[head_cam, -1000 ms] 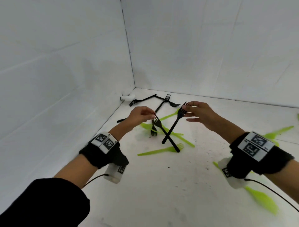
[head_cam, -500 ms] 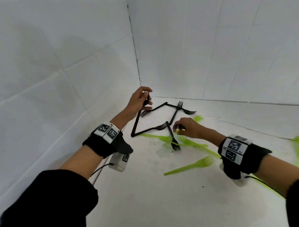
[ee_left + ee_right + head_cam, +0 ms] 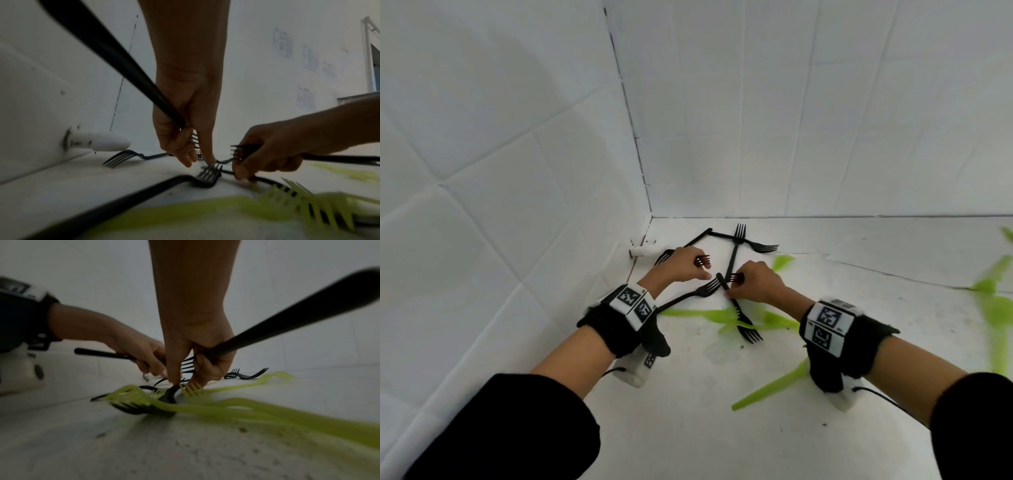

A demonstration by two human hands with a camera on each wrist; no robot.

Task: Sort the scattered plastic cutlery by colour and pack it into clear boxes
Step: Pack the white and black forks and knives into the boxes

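Black and green plastic forks lie scattered on the white floor near a corner. My left hand [image 3: 701, 269] grips one black fork [image 3: 107, 48] by the neck, with its handle running back past the wrist. The straight index finger [image 3: 208, 155] points down at the tines of a black fork on the floor [image 3: 688, 296]. My right hand [image 3: 732, 287] grips a second black fork [image 3: 298, 313], and its fingertips [image 3: 174, 378] reach the handle end of another floor fork [image 3: 743, 325]. That fork lies across green forks [image 3: 705, 315].
More black forks [image 3: 738, 240] lie crossed by the back wall. A white pipe stub [image 3: 645, 251] sticks out of the left wall at floor level. Further green forks lie at the right [image 3: 996, 308] and under my right wrist [image 3: 770, 389]. No box is in view.
Both hands have come down from mid-air, each keeping its black fork. The left hand dropped from beside the wall to the floor forks. The right hand stays low on the fork handle.
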